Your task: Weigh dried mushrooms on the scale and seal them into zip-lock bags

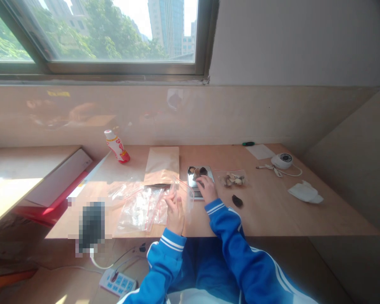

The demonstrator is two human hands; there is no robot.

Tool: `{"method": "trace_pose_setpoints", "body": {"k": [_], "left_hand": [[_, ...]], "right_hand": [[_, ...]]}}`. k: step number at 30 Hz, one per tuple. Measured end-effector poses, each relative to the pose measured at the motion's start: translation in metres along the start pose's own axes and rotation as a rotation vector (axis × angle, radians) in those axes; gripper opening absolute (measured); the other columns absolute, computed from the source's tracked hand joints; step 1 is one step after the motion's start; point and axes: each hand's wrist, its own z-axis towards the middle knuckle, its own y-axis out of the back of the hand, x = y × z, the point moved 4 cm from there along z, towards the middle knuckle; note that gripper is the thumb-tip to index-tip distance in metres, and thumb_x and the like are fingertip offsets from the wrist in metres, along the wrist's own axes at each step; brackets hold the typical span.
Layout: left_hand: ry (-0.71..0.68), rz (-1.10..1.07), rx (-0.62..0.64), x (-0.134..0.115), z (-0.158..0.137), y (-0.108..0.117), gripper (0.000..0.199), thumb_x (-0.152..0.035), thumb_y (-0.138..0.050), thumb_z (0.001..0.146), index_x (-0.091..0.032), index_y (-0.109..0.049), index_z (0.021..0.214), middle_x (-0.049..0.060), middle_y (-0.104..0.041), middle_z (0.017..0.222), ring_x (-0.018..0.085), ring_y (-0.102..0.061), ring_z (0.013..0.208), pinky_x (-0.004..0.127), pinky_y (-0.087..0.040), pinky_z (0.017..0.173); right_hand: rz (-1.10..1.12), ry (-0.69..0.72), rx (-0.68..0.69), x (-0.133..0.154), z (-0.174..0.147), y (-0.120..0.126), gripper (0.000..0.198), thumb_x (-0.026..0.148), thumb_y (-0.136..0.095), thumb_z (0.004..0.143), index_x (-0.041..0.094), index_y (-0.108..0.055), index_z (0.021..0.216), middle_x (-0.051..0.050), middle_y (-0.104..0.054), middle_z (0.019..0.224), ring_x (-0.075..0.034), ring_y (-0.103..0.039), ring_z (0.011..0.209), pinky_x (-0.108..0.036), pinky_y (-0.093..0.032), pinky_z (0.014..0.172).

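Observation:
My left hand (pixel 175 213) is closed on a clear zip bag (pixel 187 195) with a red seal line, held upright just left of a small digital scale (pixel 191 183). On the scale's plate lie several dark dried mushrooms (pixel 196 172). My right hand (pixel 208 190) reaches over the scale's front right part, its fingertips pinched together at the nearest mushroom. Whether that mushroom is lifted off the plate I cannot tell. A filled clear bag of dried mushrooms (pixel 234 180) lies right of the scale, and a single dark dried piece (pixel 237 200) rests in front of it.
More clear zip bags (pixel 137 211) are spread at the left, before a brown paper pouch (pixel 162 165). A red-and-white bottle (pixel 118 147) stands behind. Rightward are a white camera (pixel 281 161) with a cable, crumpled tissue (pixel 305 192), paper (pixel 259 151) and a green-black marker (pixel 248 144).

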Motion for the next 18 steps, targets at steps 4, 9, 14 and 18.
{"method": "trace_pose_setpoints", "body": {"k": [4,9,14,18], "left_hand": [[0.011,-0.010,0.012,-0.001,0.001,-0.001,0.033,-0.050,-0.035,0.090,-0.019,-0.041,0.099,0.021,-0.059,0.110,0.031,-0.056,0.113,0.051,-0.045,0.091],[-0.020,-0.040,0.033,-0.005,0.004,-0.003,0.039,-0.048,-0.033,0.092,-0.016,-0.041,0.113,0.022,-0.053,0.125,0.029,-0.049,0.122,0.049,-0.040,0.098],[-0.001,-0.062,0.017,0.003,-0.001,-0.007,0.043,-0.051,-0.032,0.091,-0.015,-0.039,0.115,0.021,-0.054,0.122,0.027,-0.052,0.117,0.045,-0.042,0.096],[0.011,-0.098,-0.056,0.015,-0.007,-0.010,0.041,-0.054,-0.035,0.089,-0.016,-0.043,0.103,0.018,-0.061,0.106,0.026,-0.061,0.100,0.044,-0.049,0.084]], "right_hand": [[0.268,-0.111,-0.085,0.016,0.005,0.027,0.019,0.035,-0.055,0.082,0.020,-0.065,0.085,-0.011,-0.067,0.096,-0.026,-0.060,0.097,-0.042,-0.048,0.088],[0.731,-0.343,0.165,0.052,0.006,0.051,0.031,0.049,-0.056,0.081,0.019,-0.058,0.089,-0.005,-0.067,0.077,-0.018,-0.061,0.066,-0.031,-0.050,0.061],[0.632,-0.137,0.443,0.080,0.001,0.057,0.024,0.043,-0.054,0.084,0.020,-0.060,0.087,-0.001,-0.062,0.079,-0.015,-0.057,0.073,-0.029,-0.048,0.069],[0.307,0.102,0.402,0.088,-0.004,0.054,0.017,0.025,-0.048,0.085,0.021,-0.065,0.087,-0.004,-0.059,0.091,-0.019,-0.054,0.087,-0.037,-0.045,0.085]]}}
